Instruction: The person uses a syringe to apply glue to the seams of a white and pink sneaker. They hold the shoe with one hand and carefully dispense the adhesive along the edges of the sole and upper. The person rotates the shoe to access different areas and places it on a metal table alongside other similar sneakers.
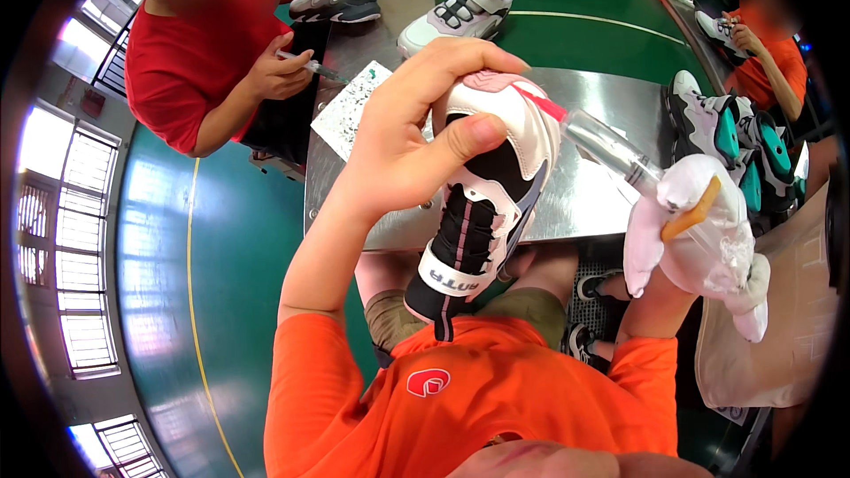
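My left hand (pixel 412 137) is closed around the toe end of a white sneaker (pixel 474 221) with black laces, holding it raised over the table edge, its strapped ankle end towards me. My right hand (pixel 699 230), in a white glove with an orange-tan cover on one finger, grips a clear, syringe-like tube (pixel 611 146). The tube's red front end meets the side of the sneaker's toe; the exact contact is too small to make out.
Under the sneaker lies a metal table (pixel 584 204) with a speckled white sheet (pixel 345 115). Another sneaker (pixel 460 13) stands beyond, by a green belt (pixel 584 44). Several sneakers (pixel 708 119) sit at right. Co-workers in red (pixel 208 62) and orange (pixel 779 62) handle shoes.
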`<state>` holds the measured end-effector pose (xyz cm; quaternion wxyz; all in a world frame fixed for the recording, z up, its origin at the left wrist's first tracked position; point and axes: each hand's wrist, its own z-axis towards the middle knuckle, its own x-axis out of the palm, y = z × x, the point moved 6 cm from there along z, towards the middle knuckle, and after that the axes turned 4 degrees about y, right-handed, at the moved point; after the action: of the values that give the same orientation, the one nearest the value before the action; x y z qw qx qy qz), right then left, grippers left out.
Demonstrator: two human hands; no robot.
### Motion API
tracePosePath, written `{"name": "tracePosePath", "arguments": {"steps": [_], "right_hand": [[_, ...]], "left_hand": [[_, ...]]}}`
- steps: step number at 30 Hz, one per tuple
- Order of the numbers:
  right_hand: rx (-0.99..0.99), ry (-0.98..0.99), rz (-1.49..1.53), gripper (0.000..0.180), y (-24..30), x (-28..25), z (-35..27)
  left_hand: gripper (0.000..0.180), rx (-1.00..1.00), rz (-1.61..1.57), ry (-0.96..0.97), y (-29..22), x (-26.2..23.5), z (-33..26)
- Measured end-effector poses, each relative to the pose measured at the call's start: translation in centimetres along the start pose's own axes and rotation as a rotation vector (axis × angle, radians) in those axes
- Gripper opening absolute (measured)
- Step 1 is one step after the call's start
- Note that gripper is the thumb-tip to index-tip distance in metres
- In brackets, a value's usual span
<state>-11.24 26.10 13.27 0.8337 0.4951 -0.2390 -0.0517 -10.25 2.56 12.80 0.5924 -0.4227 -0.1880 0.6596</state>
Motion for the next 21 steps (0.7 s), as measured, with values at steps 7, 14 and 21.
{"name": "tracePosePath", "arguments": {"steps": [7, 14, 21], "right_hand": [[0.29, 0.102, 0.294, 0.083, -2.7, -0.3, 0.9], [0.284, 0.201, 0.385, 0.083, -6.4, -3.7, 1.4], [0.253, 0.187, 0.413, 0.082, -10.2, -5.9, 1.2]], "left_hand": [[0.046, 0.052, -0.157, -0.134, 1.1, -1.5, -1.0], [0.051, -0.024, -0.206, -0.334, 4.1, -2.8, -2.9], [0.058, -0.079, -0.226, -0.44, 7.4, -4.1, -4.8]]}}
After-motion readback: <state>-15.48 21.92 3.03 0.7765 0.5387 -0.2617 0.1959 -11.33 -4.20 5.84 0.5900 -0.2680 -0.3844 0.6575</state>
